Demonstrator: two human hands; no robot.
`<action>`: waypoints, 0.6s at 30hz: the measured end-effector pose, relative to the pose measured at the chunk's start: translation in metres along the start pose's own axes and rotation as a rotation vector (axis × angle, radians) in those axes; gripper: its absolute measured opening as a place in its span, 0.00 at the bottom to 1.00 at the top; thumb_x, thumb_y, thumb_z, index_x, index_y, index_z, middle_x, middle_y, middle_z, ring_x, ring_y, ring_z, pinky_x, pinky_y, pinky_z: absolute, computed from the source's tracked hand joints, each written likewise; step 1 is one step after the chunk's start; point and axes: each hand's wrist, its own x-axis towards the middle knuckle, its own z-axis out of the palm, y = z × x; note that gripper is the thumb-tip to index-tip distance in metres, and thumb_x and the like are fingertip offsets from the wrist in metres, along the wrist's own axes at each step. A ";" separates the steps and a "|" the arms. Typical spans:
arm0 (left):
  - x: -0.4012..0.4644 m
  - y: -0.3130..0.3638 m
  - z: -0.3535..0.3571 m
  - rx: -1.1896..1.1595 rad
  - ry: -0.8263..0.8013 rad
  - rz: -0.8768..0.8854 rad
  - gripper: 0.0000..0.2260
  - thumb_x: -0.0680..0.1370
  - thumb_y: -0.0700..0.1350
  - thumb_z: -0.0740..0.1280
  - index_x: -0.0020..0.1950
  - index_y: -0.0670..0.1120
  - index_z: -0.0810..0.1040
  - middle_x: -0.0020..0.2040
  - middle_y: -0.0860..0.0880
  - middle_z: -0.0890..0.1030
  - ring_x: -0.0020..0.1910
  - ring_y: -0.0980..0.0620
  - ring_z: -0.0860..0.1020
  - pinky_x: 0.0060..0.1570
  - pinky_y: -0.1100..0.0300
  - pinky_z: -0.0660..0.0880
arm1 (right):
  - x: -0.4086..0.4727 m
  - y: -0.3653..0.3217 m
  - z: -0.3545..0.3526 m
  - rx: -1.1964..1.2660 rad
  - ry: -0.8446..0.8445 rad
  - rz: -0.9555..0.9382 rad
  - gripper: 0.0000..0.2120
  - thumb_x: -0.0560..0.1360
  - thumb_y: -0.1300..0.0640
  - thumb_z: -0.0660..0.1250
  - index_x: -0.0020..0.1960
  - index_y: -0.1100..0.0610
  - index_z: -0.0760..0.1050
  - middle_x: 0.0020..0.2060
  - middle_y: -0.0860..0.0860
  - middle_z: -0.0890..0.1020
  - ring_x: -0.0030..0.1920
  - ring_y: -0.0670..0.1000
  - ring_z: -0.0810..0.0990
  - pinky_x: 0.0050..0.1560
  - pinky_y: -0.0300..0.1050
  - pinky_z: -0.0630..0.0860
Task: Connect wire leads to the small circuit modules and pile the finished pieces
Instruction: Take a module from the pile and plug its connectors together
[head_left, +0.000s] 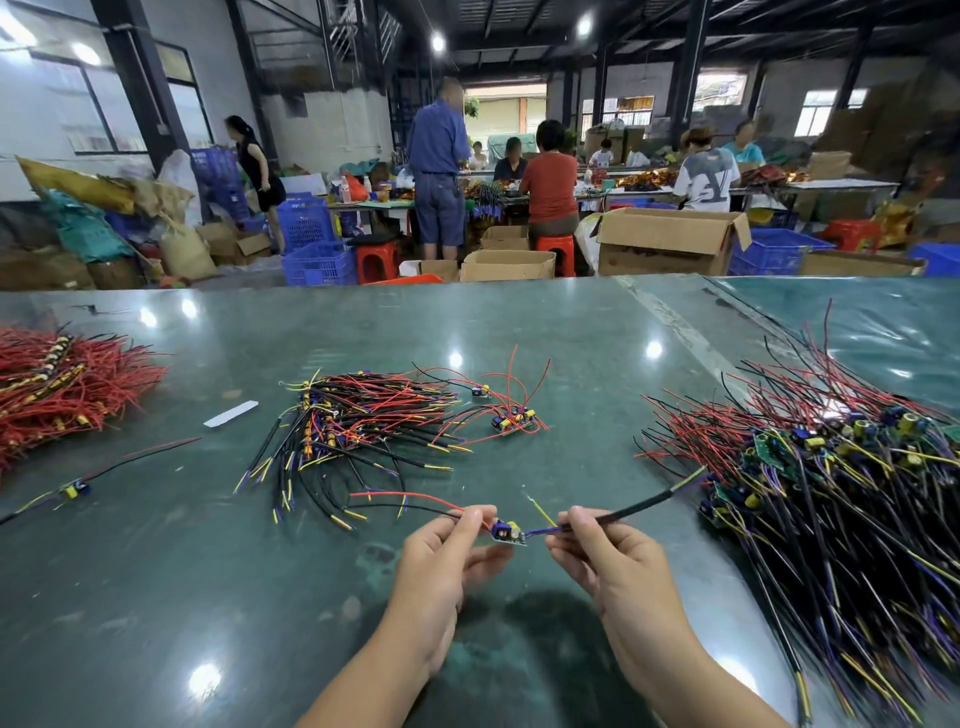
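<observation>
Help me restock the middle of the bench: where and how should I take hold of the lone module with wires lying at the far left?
Probably pinch the small board of the lone module itself, coming straight down from above. It lies flat on the green table with open surface around it. Its leads trail thinly both ways, so grabbing a wire would let the board dangle; the board looks like the stiffest part.

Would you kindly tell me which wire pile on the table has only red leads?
The far-left pile: all red, whereas the centre pile and right pile also contain black leads.

large letter Y on a seated worker's white shirt (707, 179), nothing else legible
</observation>
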 end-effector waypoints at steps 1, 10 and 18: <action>0.000 -0.001 0.000 0.005 -0.016 -0.043 0.08 0.79 0.40 0.63 0.48 0.39 0.80 0.40 0.46 0.84 0.34 0.48 0.82 0.32 0.64 0.78 | -0.001 0.001 0.000 -0.040 -0.010 -0.032 0.08 0.76 0.64 0.65 0.42 0.67 0.78 0.32 0.56 0.82 0.34 0.48 0.82 0.37 0.34 0.79; 0.001 0.000 -0.006 -0.069 -0.086 -0.122 0.06 0.75 0.35 0.67 0.43 0.38 0.84 0.44 0.36 0.83 0.38 0.44 0.84 0.35 0.62 0.80 | -0.005 0.004 -0.005 -0.396 -0.142 -0.290 0.07 0.69 0.69 0.72 0.37 0.58 0.81 0.31 0.51 0.82 0.32 0.42 0.76 0.35 0.31 0.72; 0.003 -0.001 -0.007 -0.119 -0.118 -0.105 0.07 0.74 0.37 0.66 0.49 0.37 0.81 0.46 0.38 0.84 0.39 0.50 0.83 0.37 0.65 0.79 | -0.007 0.007 -0.007 -0.628 -0.210 -0.496 0.12 0.68 0.70 0.73 0.38 0.53 0.79 0.38 0.47 0.84 0.37 0.42 0.81 0.40 0.31 0.73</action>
